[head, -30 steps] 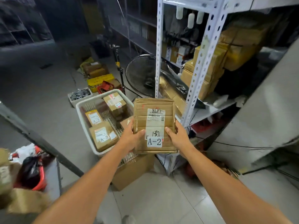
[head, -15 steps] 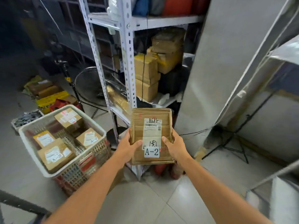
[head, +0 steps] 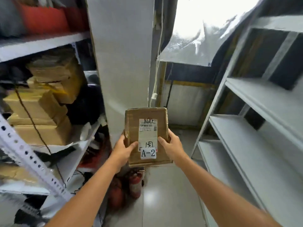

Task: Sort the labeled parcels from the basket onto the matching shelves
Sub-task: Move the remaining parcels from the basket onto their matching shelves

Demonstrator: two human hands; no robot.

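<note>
Left: a stocked rack carries stacked cardboard boxes [head: 41, 110]. Its perforated upright [head: 27, 158] slants toward us, an edge to keep elbows off.

The left hand [head: 122, 149] grips the parcel's left edge, thumb over the top face. The A-2 parcel [head: 146, 133] is held in the air at mid-frame, before a white pillar [head: 121, 63] and above red fire extinguishers [head: 134, 184] on the floor. It is a thin taped cardboard box, creased at the corners. We judge it light, fairly stiff and not slippery, best held by both long edges, as now. The right hand [head: 172, 146] grips the right edge likewise.

Right: grey shelving [head: 262, 99]. Its front lips are the edges to clear. We judge the gaps between boards tall enough for flat entry.
</note>
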